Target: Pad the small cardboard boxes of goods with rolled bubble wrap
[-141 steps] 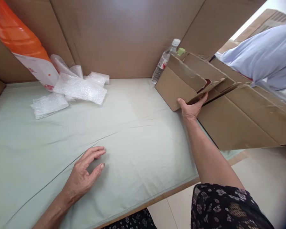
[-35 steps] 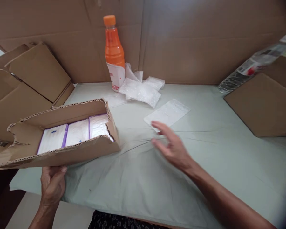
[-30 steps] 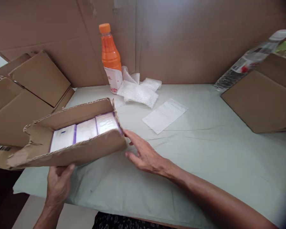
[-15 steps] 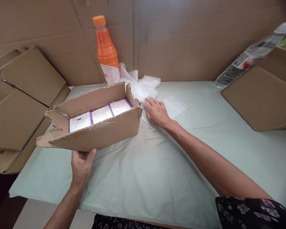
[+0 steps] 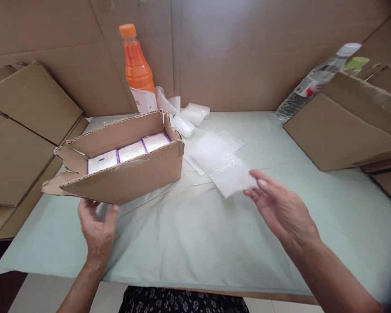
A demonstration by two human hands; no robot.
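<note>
An open cardboard box (image 5: 150, 174) stands left of the middle, holding a row of white blocks (image 5: 132, 152) with purple edges. At its lower front edge is my left hand (image 5: 97, 226), thumb and fingers apart; some fingertips are hidden by the box. My right hand (image 5: 283, 208) pinches the near right corner of a clear bubble wrap sheet (image 5: 226, 169) between thumb and fingers. That sheet slants over other flat pieces on the cloth. Behind it, beside the box's far end, lie several rolled bubble wrap pieces (image 5: 195, 113).
An orange drink bottle (image 5: 138, 71) stands behind the box. At the right, a clear bottle (image 5: 308, 89) leans behind a cardboard box (image 5: 339, 126). More cardboard boxes (image 5: 22, 152) crowd the left side. Pale green cloth (image 5: 189, 243) covers the table; cardboard walls the back.
My right hand has drawn back toward me and to the right, pulling a bubble wrap sheet off the pile. My left hand stays by the box, its thumb slightly lower. The view has shifted right.
</note>
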